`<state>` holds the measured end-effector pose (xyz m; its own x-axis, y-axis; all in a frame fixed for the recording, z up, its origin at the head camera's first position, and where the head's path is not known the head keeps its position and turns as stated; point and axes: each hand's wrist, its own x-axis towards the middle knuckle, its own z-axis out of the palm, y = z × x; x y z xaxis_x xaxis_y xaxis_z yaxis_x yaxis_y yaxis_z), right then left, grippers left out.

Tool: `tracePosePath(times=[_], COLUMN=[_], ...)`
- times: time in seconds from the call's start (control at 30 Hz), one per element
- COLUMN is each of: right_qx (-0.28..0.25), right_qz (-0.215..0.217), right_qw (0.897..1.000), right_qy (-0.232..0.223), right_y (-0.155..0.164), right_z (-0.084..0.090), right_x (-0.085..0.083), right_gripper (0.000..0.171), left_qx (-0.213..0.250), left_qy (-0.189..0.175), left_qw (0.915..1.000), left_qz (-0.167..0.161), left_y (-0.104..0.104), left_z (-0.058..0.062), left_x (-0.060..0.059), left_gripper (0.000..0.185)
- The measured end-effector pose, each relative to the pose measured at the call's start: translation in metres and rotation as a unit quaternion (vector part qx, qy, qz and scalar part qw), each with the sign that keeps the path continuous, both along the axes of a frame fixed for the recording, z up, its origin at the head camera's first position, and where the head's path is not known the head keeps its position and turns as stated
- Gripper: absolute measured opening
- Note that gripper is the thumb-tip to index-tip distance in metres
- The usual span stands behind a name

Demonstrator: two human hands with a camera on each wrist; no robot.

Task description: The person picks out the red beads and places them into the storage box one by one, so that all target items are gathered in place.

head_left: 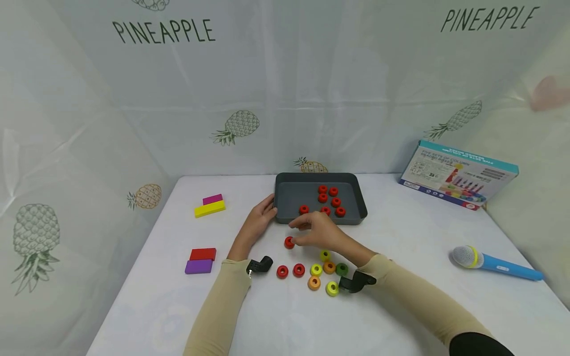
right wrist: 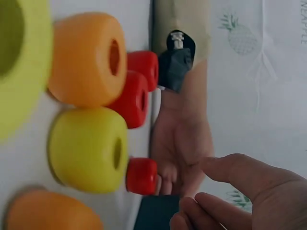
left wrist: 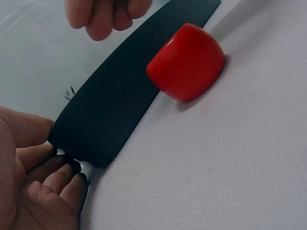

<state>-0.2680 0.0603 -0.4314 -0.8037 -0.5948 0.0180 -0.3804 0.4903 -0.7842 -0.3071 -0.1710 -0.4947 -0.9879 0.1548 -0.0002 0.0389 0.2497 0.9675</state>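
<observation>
My left hand (head_left: 259, 221) holds the left side of a dark grey tray (head_left: 294, 183), its thumb at the rim and fingers against the outer wall in the left wrist view. Several red beads (head_left: 322, 189) lie inside the tray. My right hand (head_left: 321, 231) hovers in front of the tray, thumb and fingers apart, with nothing seen between them. Just below its thumb, a single red bead (left wrist: 184, 64) sits on the table, apart from the tray. Two more red beads (head_left: 299, 270) lie nearer the front, beside several yellow, orange and green beads (right wrist: 88, 148).
At the left lie yellow and magenta blocks (head_left: 210, 208), with red and purple blocks (head_left: 199, 266) nearer the front. A blue toy microphone (head_left: 507, 267) lies at the right. A printed box (head_left: 458, 175) leans at the back right against the pineapple-patterned sheet (head_left: 378, 123).
</observation>
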Motion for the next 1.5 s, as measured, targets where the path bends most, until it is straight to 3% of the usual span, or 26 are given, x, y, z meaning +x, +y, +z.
tracePosePath(times=[0.67,1.27,1.5], right_qx=[0.023,0.025,0.007], right_qz=[-0.011,-0.024,-0.027], right_qw=[1.000,0.999,0.999], right_qy=[0.016,0.028,0.021], right_y=[-0.004,-0.007,-0.003], right_z=[-0.035,-0.033,-0.023], right_x=[0.005,0.008,0.004], right_gripper=[0.035,0.027,0.029], left_qx=[-0.004,-0.013,-0.006], left_qy=[0.006,0.005,0.002], left_qw=[1.0000,0.9999,1.0000], left_qz=[-0.001,0.001,0.003], left_y=[0.001,0.000,0.000], left_z=[0.001,-0.001,-0.002], left_x=[-0.001,0.000,-0.001], left_gripper=[0.058,0.058,0.058])
